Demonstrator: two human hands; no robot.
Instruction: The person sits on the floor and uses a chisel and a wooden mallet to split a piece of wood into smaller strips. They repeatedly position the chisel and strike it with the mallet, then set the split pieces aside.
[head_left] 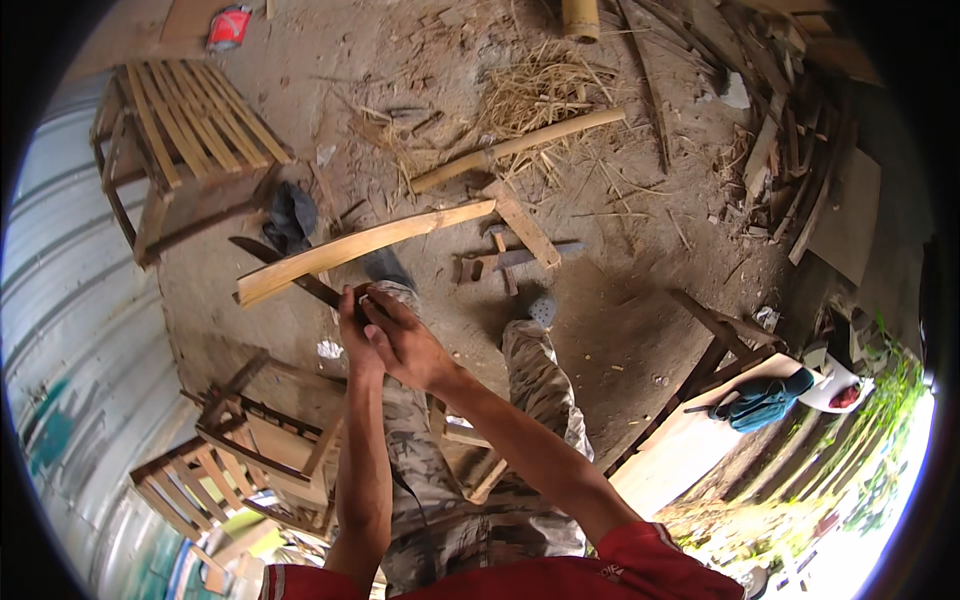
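Note:
My left hand (361,338) and my right hand (412,345) are pressed together in front of my left knee. Both are closed about the dark handle end of a machete, which the fingers mostly hide. Its dark blade (318,288) points away to the far left. A split bamboo strip (375,240) crosses over part of the blade in view. The strip's far right end meets a short wooden block (525,226). Just beyond my feet, a hammer (500,250) lies across a long flat-bladed tool (540,252) on the dirt floor.
Another bamboo strip (515,150) lies by a heap of shavings (550,90). Slatted bamboo stool (195,120) at far left; wooden frames (265,435) at near left. A board (680,440) bearing a teal bag (765,400) is at right. Scrap wood (785,150) is piled far right.

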